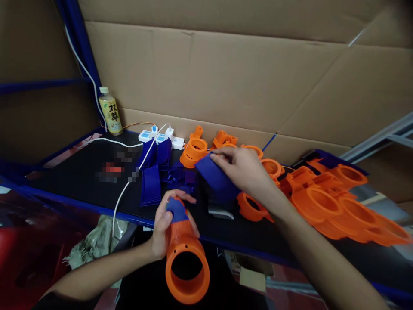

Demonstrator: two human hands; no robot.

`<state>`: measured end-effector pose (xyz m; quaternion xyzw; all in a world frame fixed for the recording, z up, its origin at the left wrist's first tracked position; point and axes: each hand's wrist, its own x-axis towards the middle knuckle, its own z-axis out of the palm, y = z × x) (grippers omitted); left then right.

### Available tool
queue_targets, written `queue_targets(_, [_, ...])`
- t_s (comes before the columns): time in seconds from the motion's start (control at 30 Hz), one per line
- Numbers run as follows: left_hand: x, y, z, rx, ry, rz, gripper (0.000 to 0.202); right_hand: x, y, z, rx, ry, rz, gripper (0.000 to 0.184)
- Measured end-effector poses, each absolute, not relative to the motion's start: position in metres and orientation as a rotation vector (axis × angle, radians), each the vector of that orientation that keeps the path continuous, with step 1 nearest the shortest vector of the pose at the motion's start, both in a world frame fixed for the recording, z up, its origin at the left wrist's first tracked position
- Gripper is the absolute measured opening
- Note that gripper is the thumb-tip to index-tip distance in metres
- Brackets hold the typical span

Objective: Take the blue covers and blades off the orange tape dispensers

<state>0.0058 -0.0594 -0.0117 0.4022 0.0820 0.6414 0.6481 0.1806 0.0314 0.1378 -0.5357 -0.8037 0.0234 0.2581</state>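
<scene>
My left hand [163, 226] is closed around an orange plastic part with a round ring [204, 275] at its near end and a blue piece on its far end. The ring faces me, just off the table's front edge. Over the table, my right hand [241, 165] grips a flat blue plastic panel [214, 176] by its upper edge, thumb on top. Below that panel is a dark thing with a pale lower edge [221, 213], mostly hidden. Stacks of similar blue panels [150, 185] stand left of the panel, with smaller blue parts [177, 174] beside them.
Many orange ring parts [322, 202] are piled on the right of the black table [77, 172]. More orange rings [195, 148] stand at the back. A white power strip [177, 143] and a bottle [110, 112] are by the cardboard wall. A white cable [124, 189] hangs over the front edge.
</scene>
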Motion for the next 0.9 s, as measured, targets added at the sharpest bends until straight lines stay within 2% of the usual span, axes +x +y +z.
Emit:
queue_targets(0.17, [0.002,-0.062,-0.024,1.137,0.112,1.215,0.063,0.115,0.065,0.127,-1.264,-2.11,0.668,0.029])
queue_targets(0.27, [-0.003,-0.06,-0.022,1.171,0.146,1.12,0.065,0.079,0.073,0.111,-1.293,-2.163,0.841,0.034])
queue_targets(0.9, [-0.001,-0.061,-0.013,0.981,0.218,1.138,0.065,0.052,0.076,0.078,-1.364,-2.311,0.843,0.042])
